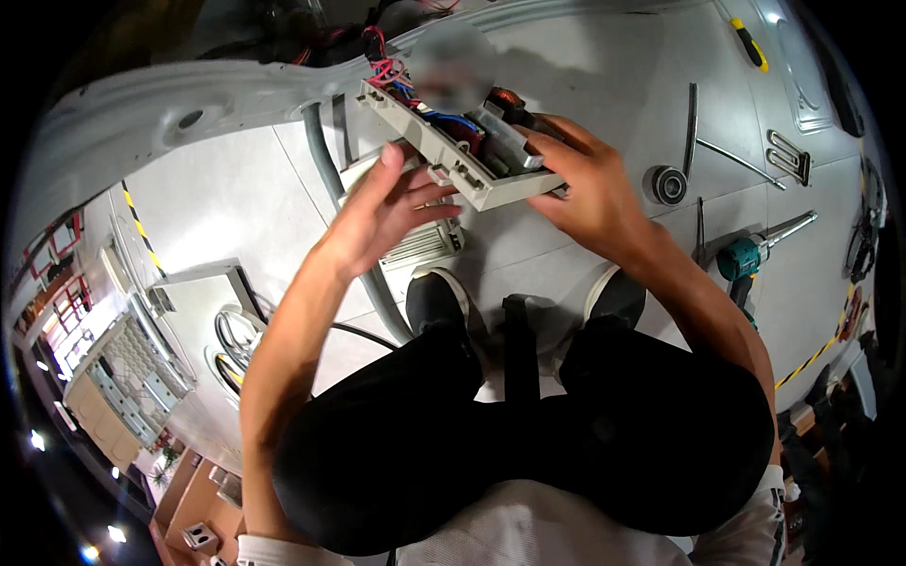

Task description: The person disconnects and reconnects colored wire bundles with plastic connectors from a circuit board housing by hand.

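An open, off-white plastic housing with a circuit assembly (425,137) is held tilted in front of me. Inside it are a pale metal block (505,140), a copper coil (510,97) and blue wires. Pink and red wires (385,72) run from its far left end toward the machine's dark interior. My right hand (590,179) grips the housing's right end, thumb on top and fingers around the side. My left hand (382,212), fingers spread, is by the near left side; whether it touches is unclear. Below it lies an off-white vented plastic part (423,243).
A grey metal machine rim (236,94) curves across the far left, with a grey hose (326,156) below. At right lie a power drill (739,257), bearing (669,185), heating element (788,157), metal rod (741,162) and screwdriver (750,45). A panel (203,292) lies left.
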Demonstrator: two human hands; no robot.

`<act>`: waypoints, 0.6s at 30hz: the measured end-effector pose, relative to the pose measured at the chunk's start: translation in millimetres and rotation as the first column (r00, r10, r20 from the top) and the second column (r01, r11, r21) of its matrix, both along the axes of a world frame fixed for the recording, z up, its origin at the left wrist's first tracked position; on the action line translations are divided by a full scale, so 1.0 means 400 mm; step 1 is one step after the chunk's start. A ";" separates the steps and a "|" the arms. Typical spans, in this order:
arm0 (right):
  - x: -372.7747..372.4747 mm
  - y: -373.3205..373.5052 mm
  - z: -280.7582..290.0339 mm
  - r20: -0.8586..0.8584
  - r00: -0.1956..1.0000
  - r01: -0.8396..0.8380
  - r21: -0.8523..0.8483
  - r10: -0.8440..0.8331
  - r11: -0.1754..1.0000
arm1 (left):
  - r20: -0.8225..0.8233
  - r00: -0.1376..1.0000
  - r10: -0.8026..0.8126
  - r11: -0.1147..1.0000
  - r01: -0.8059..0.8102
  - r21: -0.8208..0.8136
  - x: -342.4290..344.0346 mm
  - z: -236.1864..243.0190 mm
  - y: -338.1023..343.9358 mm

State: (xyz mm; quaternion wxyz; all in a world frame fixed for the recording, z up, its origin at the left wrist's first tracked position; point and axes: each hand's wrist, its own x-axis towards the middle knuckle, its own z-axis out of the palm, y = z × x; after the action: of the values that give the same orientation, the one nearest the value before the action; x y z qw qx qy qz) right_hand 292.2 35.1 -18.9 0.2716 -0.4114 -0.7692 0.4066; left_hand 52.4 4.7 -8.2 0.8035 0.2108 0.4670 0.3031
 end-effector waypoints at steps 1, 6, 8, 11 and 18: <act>0.003 -0.002 -0.002 0.013 1.000 0.002 -0.018 -0.002 1.000 | 0.181 0.980 0.081 0.996 -0.074 -0.046 0.025 -0.031 0.000; -0.004 0.011 0.022 0.125 0.991 -0.052 0.026 0.049 0.998 | 0.489 0.804 0.337 0.941 -0.275 -0.197 0.098 -0.074 0.020; 0.002 0.018 0.022 0.110 0.992 -0.067 0.048 0.061 0.997 | 0.313 0.828 0.465 0.877 -0.385 -0.286 0.137 -0.070 0.023; 0.009 0.026 0.035 0.094 0.990 -0.110 0.106 0.101 0.988 | 0.408 0.779 0.476 0.876 -0.376 -0.303 0.160 -0.078 0.024; -0.006 0.148 0.130 0.264 0.904 -0.339 -0.040 0.337 0.940 | 0.525 0.756 0.391 0.918 -0.363 -0.160 0.125 -0.132 -0.014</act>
State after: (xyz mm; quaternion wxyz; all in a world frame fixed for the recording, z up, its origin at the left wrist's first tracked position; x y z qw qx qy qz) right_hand 289.7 94.3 33.1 0.0925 -0.3218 -0.8598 0.3856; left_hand 102.3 -1.0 -61.0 0.8300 -0.0022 0.2580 0.4945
